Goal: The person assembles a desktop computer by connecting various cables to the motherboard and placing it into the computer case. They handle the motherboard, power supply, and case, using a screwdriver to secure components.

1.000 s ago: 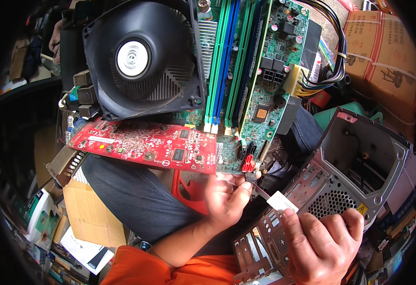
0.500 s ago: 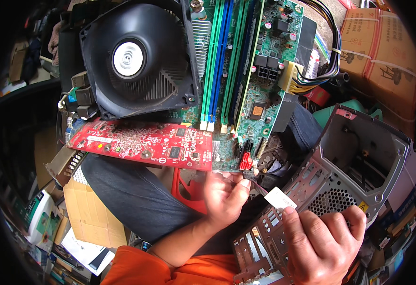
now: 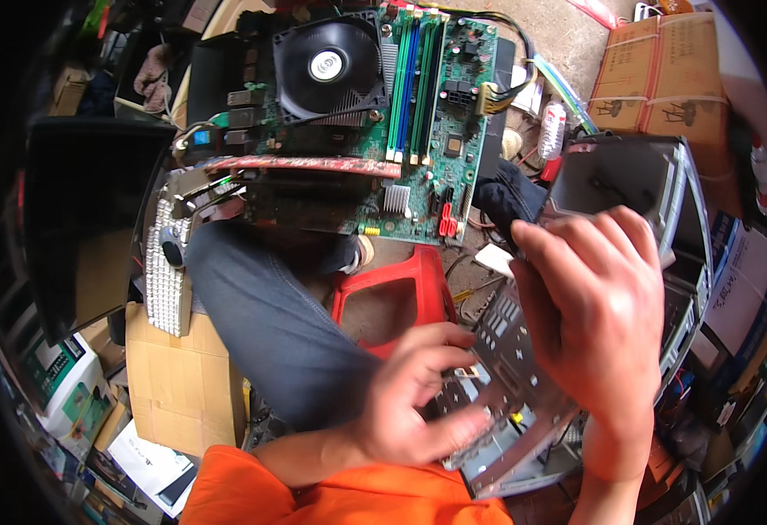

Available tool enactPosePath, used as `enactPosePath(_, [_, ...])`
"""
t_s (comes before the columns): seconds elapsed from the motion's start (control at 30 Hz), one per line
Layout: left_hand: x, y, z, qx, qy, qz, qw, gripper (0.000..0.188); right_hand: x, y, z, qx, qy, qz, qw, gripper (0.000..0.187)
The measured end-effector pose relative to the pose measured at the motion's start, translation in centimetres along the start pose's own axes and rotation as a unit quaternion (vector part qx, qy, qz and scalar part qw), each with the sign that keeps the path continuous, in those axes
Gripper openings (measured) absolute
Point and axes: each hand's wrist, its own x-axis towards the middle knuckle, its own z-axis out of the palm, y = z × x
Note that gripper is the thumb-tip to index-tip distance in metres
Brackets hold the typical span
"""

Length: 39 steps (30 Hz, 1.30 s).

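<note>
My right hand [image 3: 602, 297] is closed, its fingers curled over the upper end of the grey metal computer case [image 3: 510, 337]. A cable's white tag [image 3: 494, 260] sticks out beside its thumb; the cable itself is mostly hidden. Lower down, my left hand [image 3: 423, 394] hovers at the case's near part, slightly blurred, with thumb and fingers apart and nothing between them. Beyond both hands, the green motherboard [image 3: 396, 229] carries a black fan [image 3: 326, 92], blue and green memory slots, red ports and a red graphics card [image 3: 313, 164] seen edge-on.
A red plastic stool [image 3: 423, 271] stands beneath the motherboard's near edge. At left are a white keyboard [image 3: 166, 271], a dark monitor [image 3: 90, 210] and a cardboard piece [image 3: 178, 376]. A strapped carton [image 3: 663, 74] is at the far right, near a bundle of coloured wires.
The motherboard now appears smaller and farther off, its red card edge-on. My left hand has left the board's near edge and opened over the case. My right hand has risen.
</note>
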Motion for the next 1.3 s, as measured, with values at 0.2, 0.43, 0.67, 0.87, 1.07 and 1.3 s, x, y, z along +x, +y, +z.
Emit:
enactPosePath(0.2, [-1.6, 5.2, 3.4, 0.239, -0.074, 0.030, 0.968, 0.082, -0.5, -0.1, 0.4, 0.045, 0.139, -0.016, 0.989, 0.013])
enactPosePath(0.43, [-2.5, 4.3, 5.6, 0.251, -0.049, 0.118, 0.960, 0.062, -8.8, 10.8, -4.2, 0.138, 0.356, 0.074, 0.921, 0.019])
enactPosePath(0.67, [-2.7, 3.5, 4.1, 0.301, -0.031, 0.137, 0.943, 0.058, -27.3, 31.9, -3.2, 0.351, 0.302, 0.503, 0.730, 0.058])
enactPosePath(0.87, [-3.3, 3.3, 3.5, 0.301, -0.039, 0.158, 0.940, 0.060, -32.6, 34.6, 3.2, 0.663, 0.182, 0.405, 0.603, 0.068])
enactPosePath(1.07, [-4.2, 3.3, 3.7, 0.309, -0.043, 0.149, 0.938, 0.065, -29.9, 37.0, 2.6, 0.598, 0.229, 0.407, 0.651, 0.068])
enactPosePath(1.3, [-4.1, 2.4, 2.6, 0.308, -0.036, 0.174, 0.935, 0.064, -29.3, 38.0, 2.8, 0.582, 0.234, 0.400, 0.668, 0.068])
